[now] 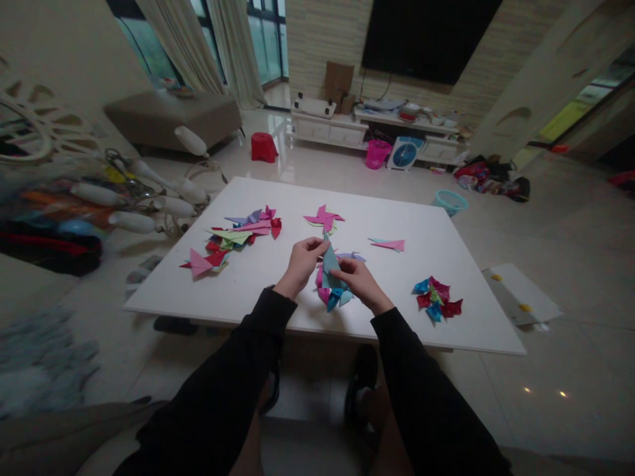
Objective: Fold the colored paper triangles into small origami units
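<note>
Between both hands, above the white table (387, 297), is a folded light blue-green paper piece (330, 259), narrow at its top end. My left hand (303, 263) pinches it near the upper tip. Lower down, my right hand (361, 280) grips its right side with thumb and fingers. Beneath the hands lie more folded papers in pink, lilac and blue, among them a blue paper piece (334, 300), partly hidden by the held one. Just beyond the hands rests a pink paper pinwheel (325, 218).
A pile of colourful origami (243, 231) lies on the table's left. Toward the right are a pink folded paper plane (391, 245) and a small cluster of red and blue folded papers (441, 301). White lamp arms (169, 206) stand by the left edge; a teal basket (450, 201) is behind the right corner.
</note>
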`<move>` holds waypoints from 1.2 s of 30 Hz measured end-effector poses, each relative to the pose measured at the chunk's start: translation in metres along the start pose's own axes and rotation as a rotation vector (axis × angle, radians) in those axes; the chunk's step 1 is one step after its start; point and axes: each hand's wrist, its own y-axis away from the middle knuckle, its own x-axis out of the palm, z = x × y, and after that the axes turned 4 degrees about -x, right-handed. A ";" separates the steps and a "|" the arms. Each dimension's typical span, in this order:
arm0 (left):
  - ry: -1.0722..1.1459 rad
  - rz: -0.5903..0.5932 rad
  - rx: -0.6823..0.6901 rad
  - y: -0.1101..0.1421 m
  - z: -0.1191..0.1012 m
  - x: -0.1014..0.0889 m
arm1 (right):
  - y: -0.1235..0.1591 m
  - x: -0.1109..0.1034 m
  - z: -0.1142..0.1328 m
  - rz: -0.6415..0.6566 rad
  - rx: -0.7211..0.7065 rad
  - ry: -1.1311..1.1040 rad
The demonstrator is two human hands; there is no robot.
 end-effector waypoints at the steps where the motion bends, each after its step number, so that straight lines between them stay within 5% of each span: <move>1: 0.037 -0.025 -0.005 -0.001 0.000 -0.001 | 0.001 0.000 0.000 0.038 0.028 0.005; 7: 0.189 -0.210 0.005 -0.005 -0.006 -0.007 | -0.001 -0.005 0.004 -0.162 0.003 0.030; 14: 0.114 -0.276 0.038 -0.009 -0.002 -0.008 | -0.001 -0.008 0.004 -0.396 -0.074 -0.085; 18: -0.333 -0.395 0.387 -0.003 -0.008 -0.014 | -0.003 -0.014 -0.004 -0.451 -0.070 -0.110; 21: -0.885 -0.153 0.698 0.007 -0.012 -0.014 | -0.005 -0.022 -0.012 -0.473 -0.042 -0.147; 23: -1.113 0.033 0.783 0.011 -0.010 -0.010 | -0.005 -0.026 -0.014 -0.459 -0.007 -0.208; 26: -1.197 0.094 0.806 0.009 0.000 -0.001 | -0.003 -0.030 -0.010 -0.440 0.038 -0.295; 32: -0.955 -0.200 0.700 -0.008 0.019 0.016 | 0.008 -0.034 0.008 -0.465 0.033 -0.459; 36: -0.832 -0.247 0.599 -0.017 0.036 0.040 | 0.018 -0.039 0.019 -0.484 -0.049 -0.415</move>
